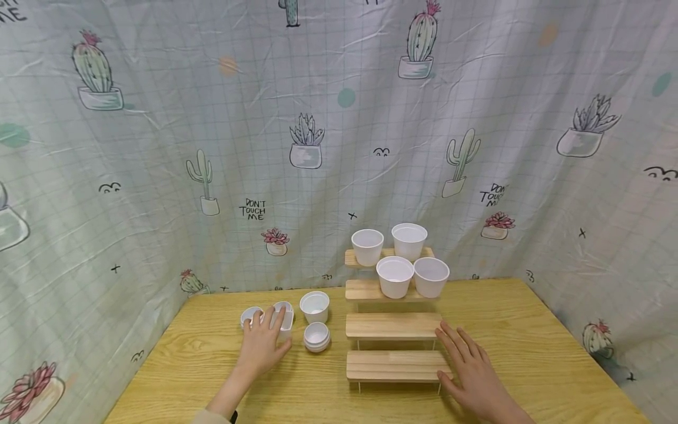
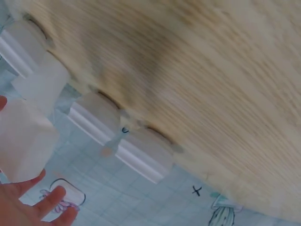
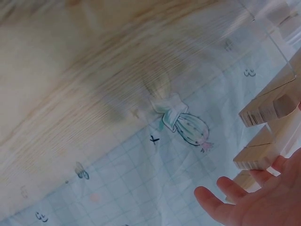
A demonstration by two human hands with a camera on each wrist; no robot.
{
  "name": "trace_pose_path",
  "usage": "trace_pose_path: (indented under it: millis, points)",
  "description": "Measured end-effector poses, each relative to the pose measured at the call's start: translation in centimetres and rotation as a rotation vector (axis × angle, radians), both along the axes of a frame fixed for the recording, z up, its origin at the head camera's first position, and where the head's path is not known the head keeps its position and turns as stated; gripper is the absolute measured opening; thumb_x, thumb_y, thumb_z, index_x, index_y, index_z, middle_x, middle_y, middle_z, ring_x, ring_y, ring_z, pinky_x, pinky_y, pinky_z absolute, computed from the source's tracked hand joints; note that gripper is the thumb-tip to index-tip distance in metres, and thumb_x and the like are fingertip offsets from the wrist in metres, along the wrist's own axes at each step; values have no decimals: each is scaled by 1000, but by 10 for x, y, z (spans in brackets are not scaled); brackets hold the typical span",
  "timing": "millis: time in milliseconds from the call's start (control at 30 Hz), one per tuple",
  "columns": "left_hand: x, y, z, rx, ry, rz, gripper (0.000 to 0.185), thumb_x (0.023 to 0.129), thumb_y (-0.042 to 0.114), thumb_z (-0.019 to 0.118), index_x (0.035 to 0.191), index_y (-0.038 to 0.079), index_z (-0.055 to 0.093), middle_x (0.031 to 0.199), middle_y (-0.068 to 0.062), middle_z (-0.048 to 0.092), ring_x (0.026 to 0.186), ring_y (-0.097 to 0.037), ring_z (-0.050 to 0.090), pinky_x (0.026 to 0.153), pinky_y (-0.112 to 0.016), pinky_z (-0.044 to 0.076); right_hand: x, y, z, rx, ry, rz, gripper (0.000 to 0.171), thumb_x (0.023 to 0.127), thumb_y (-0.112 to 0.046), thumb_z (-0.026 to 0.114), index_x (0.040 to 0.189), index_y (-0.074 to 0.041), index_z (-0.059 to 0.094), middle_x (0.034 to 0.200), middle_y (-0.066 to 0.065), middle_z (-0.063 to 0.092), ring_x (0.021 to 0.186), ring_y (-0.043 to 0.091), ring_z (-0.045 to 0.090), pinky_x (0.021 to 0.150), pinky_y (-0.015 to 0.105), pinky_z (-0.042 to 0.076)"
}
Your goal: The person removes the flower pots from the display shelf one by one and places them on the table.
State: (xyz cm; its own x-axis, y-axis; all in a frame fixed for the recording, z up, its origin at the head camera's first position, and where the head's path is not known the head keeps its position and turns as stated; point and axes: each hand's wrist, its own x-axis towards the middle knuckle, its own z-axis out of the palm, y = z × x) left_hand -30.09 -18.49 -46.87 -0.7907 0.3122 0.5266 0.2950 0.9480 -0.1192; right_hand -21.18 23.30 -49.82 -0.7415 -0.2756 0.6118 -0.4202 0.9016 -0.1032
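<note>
My left hand (image 1: pixel 263 344) lies on the wooden table (image 1: pixel 212 365) with straight fingers reaching over a white cup (image 1: pixel 285 318) that lies tilted beside another white cup (image 1: pixel 251 315). In the left wrist view that cup (image 2: pixel 23 141) sits between the thumb and the fingers (image 2: pixel 47 202), touching them. My right hand (image 1: pixel 470 370) rests flat and spread on the table, against the right end of the lowest step of a wooden tiered stand (image 1: pixel 393 365). The right wrist view shows my right hand's fingers (image 3: pixel 244 200) beside the stand's steps (image 3: pixel 268 108).
Two white cups (image 1: pixel 367 246) stand on the stand's top step and two (image 1: pixel 394 275) on the second; the lower two steps are bare. An upright cup (image 1: pixel 315 306) and a low cup (image 1: pixel 316 337) stand left of the stand. A cactus-print curtain (image 1: pixel 318 147) surrounds the table.
</note>
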Motion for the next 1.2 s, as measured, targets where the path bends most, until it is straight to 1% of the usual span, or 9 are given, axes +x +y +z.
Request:
trace_pose_path:
  millis: [200, 400, 633, 900, 1200]
  points:
    - [-2, -4, -7, -22, -10, -15, 65, 71, 45, 66, 125, 11, 50, 119, -14, 51, 105, -39, 44, 80, -54, 36, 0, 0, 0, 7, -14, -15, 79, 68, -30, 71, 137, -12, 34, 142, 9, 33, 118, 39, 35, 83, 56, 35]
    - [-4, -7, -12, -15, -14, -21, 63, 70, 44, 67, 121, 10, 52, 117, -17, 51, 104, -40, 44, 80, -55, 36, 0, 0, -1, 7, -13, -15, 79, 69, -30, 70, 137, -13, 34, 142, 8, 32, 118, 39, 36, 81, 57, 36]
    - [-6, -8, -15, -20, -31, -43, 61, 69, 43, 68, 120, 12, 53, 112, -16, 51, 102, -38, 45, 79, -55, 36, 0, 1, -2, 10, -9, -15, 79, 70, -31, 70, 138, -13, 33, 143, 8, 31, 118, 39, 37, 80, 56, 38]
    - [-11, -4, -17, -22, -14, -85, 61, 67, 42, 70, 117, 11, 54, 105, -15, 53, 97, -37, 46, 78, -56, 36, 1, 2, -2, 7, -22, -22, 79, 70, -31, 70, 138, -14, 32, 143, 8, 31, 117, 40, 37, 78, 57, 40]
    - [-14, -2, -21, -35, -67, -70, 58, 70, 43, 68, 115, 10, 55, 102, -14, 54, 97, -36, 46, 79, -55, 35, 0, 2, -3, 0, -19, -14, 79, 71, -30, 70, 138, -15, 32, 143, 8, 32, 117, 40, 38, 78, 57, 40]
